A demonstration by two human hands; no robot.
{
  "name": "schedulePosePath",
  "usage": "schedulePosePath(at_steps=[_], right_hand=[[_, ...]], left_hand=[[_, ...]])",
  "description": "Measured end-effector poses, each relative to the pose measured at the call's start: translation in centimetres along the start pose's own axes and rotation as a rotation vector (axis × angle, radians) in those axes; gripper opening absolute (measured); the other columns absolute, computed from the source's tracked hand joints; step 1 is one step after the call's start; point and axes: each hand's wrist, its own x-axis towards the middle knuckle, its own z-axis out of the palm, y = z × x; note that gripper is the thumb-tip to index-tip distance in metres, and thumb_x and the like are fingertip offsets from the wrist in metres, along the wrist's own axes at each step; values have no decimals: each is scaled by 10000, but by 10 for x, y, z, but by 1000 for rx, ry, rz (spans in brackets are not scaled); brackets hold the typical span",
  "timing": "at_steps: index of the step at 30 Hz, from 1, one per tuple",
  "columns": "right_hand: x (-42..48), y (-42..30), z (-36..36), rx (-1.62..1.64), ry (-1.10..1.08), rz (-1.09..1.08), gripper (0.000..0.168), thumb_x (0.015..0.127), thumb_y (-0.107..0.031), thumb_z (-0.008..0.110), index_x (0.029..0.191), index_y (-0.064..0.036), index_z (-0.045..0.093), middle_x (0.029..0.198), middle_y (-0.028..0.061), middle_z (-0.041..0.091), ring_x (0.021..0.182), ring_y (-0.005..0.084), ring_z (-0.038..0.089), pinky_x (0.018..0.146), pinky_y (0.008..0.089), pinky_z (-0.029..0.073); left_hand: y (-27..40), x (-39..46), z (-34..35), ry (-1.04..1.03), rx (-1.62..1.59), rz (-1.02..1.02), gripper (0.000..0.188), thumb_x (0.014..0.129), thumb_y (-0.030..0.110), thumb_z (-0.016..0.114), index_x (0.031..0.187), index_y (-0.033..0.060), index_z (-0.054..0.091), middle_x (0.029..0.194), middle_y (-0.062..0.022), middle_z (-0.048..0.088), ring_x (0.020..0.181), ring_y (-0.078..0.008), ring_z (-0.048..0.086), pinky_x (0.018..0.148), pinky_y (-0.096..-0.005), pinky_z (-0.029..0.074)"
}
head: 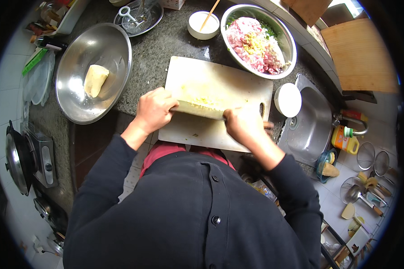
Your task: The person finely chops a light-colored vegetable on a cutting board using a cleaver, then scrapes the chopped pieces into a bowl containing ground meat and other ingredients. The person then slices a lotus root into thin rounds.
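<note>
A white cutting board (219, 79) lies on the counter before me. Across it runs a cleaver (200, 110), its blade beside a small heap of finely chopped yellow bits (205, 102). My right hand (245, 124) grips the cleaver near its handle end; part of the handle shows beyond the hand. At the other end of the blade, my left hand (156, 107) has its fingers on the blade's tip. Behind the board, a steel bowl (291, 37) holds minced pink meat (252, 43) with chopped greens and yellow bits. To the left, a large steel basin (97, 37) holds a pale yellow piece of food (96, 80).
A white bowl with a chopstick (203, 27) stands behind the board. Another white bowl (288, 101) sits between the board and the steel sink (309, 134). A steel plate with utensils (151, 23) is at the back left. A gas stove (43, 161) stands far left.
</note>
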Motion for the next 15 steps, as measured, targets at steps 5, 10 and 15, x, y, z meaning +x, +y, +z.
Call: schedulePosePath(at_steps=[5,10,15], right_hand=[[-18,0,26,45,57,35,92,712,-93,599,717,-27,662,654,204,631,616,346,646,596,467,517],[-12,-2,27,88,-78,133,165,790,-92,591,870,-66,733,743,210,683,704,383,686,694,487,545],[-21,1,-8,70,-68,68,139,831,-127,608,869,-62,725,757,212,682,698,371,687,672,466,547]], left_hand=[[5,3,5,-10,33,65,132,630,70,664,734,150,681,729,11,600,718,-223,613,624,-355,519],[3,10,-2,-33,14,91,110,640,63,662,727,127,678,713,-18,584,730,-251,610,634,-375,521],[11,5,-5,-88,-32,90,145,637,55,668,771,111,682,757,-33,590,794,-263,615,686,-393,524]])
